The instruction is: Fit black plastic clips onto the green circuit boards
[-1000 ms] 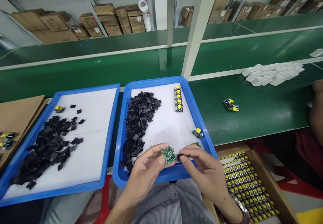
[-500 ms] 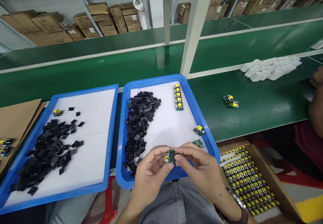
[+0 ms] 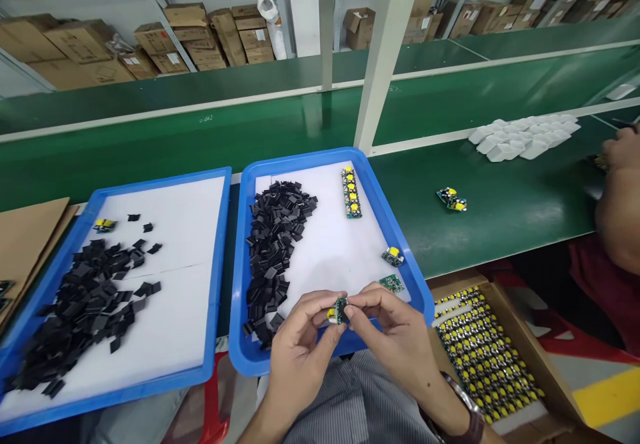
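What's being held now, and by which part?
A small circuit board: the left hand pinches it by its edges; the right hand is at its green face, exact hold unclear.

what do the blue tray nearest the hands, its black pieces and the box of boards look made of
Blue tray: probably molded plastic, smooth, slightly shiny, rounded corners.
Black pieces: perhaps thin plastic or stiff paper, mostly matte, crisp edges.
Box: apparently cardboard, matte brown, flat walls.

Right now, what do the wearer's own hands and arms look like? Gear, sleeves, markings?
Left hand and right hand are both bare: no gloves or sleeves in view. A wristwatch with silvery metal edging and a dark brown strap sits on the right wrist. Between the arms, a grey, finely striped garment shows.
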Motion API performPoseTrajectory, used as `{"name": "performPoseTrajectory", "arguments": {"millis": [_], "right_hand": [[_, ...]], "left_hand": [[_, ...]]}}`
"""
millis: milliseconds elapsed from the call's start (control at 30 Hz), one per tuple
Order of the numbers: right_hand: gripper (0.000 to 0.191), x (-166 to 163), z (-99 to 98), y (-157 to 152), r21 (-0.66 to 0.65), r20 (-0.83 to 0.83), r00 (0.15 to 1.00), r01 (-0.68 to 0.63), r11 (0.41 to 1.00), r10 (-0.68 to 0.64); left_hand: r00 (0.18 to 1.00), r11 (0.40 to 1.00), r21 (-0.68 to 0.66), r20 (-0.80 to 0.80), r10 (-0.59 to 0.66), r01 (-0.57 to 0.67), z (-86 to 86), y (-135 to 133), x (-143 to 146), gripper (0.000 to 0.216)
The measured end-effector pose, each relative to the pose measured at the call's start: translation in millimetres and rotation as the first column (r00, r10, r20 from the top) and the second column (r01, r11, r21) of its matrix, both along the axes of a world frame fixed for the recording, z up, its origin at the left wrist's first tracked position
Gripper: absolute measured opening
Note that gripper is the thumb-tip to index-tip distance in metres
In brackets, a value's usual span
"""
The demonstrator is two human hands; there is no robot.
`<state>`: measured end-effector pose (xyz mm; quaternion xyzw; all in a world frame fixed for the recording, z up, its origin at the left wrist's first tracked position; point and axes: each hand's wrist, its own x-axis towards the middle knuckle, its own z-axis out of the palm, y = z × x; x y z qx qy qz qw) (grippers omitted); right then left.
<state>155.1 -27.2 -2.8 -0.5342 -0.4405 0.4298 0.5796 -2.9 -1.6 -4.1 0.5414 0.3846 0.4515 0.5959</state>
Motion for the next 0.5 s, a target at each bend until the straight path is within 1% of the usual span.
{"name": "performPoseTrajectory", "arguments": {"millis": [167,267,500], "right_hand": [[0.005,1.4,-3.3,-0.1,-0.015,0.014,1.0,-0.024,1.0,0.024],[0.006,2.1,-3.9,-0.7,0.001,0.066,0.998,-0.025,1.0,0.025],[0.008,0.1,-8.8,-4.8,0.045,0.186,0.982,-0.007,0.999,-0.001]], "left_hand": [[0.995,0.998,0.062,-0.098,0.015,-0.009,-1.9,-1.2,-0.8,0.033],[0.987,0.995,0.101,-0.16,0.032,-0.015,-2.0,-1.1,0.0,0.033],[0.977,0.979,0.195,-0.191,0.091,-0.053,-6.2,-2.5,2.2,0.031]]}}
